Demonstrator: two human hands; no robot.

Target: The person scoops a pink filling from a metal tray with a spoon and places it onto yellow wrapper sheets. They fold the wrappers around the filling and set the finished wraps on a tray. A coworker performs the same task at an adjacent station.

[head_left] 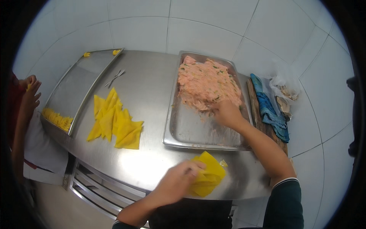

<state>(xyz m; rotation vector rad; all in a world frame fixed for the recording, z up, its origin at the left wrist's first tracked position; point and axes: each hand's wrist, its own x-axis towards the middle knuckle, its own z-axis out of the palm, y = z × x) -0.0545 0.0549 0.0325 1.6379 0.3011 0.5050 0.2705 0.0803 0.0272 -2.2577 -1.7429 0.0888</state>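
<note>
My left hand [178, 182] is closed on a small stack of square yellow dough wrappers [210, 176] at the table's front edge. Over the deep steel tray [190, 131], my right hand [228, 113] reaches down to the near edge of the pink minced meat filling [207, 82], which is flecked with green. Its fingers are drawn together there, and whatever they grip is hidden. More yellow wrappers [114, 122] lie in a loose, fanned heap left of the tray.
Two thin metal utensils [114, 77] lie crossed behind the wrapper heap. A shallow tray [82, 80] at the left holds folded yellow dumplings [57, 119]. Another person's hands [31, 91] are beside it. Right of the meat lie a blue cloth [268, 108] and a plastic bag [284, 86].
</note>
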